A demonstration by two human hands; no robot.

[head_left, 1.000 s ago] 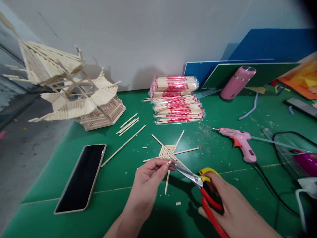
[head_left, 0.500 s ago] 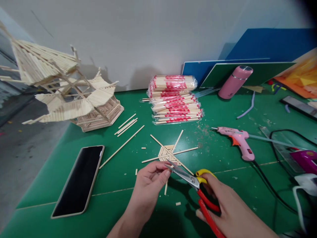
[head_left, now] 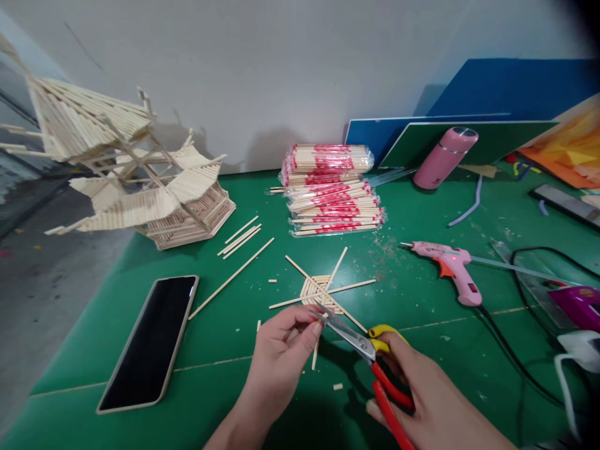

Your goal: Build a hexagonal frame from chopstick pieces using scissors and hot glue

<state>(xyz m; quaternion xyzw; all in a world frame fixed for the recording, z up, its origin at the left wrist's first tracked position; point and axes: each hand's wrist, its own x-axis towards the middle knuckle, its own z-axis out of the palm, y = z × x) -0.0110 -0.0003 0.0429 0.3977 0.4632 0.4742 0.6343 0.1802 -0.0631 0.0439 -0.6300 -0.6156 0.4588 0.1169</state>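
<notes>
My left hand (head_left: 284, 350) is closed, with thumb and fingertips pinching a short wooden stick piece (head_left: 325, 316), mostly hidden by the fingers. The blades of the scissors (head_left: 359, 342) lie at that piece, tips by the fingertips. Wrapped round the red and yellow handles is my right hand (head_left: 412, 390). Just beyond the blades, a web-like frame of wooden sticks (head_left: 310, 289) lies flat, with longer sticks crossing at its middle and short ones filling several sections. A small stick offcut (head_left: 338, 387) rests below the blades.
A stick-built pagoda model (head_left: 187, 187) stands at the left, above a phone (head_left: 147, 344). Loose sticks (head_left: 232, 278) lie beside it. Wrapped stick bundles (head_left: 332, 206) sit at the back. To the right are a pink glue gun (head_left: 447, 259) with its cord and a pink bottle (head_left: 445, 159).
My right hand and the scissors handles have shifted slightly left. The left hand keeps its pinch at the blades, and the things on the table stay in place.
</notes>
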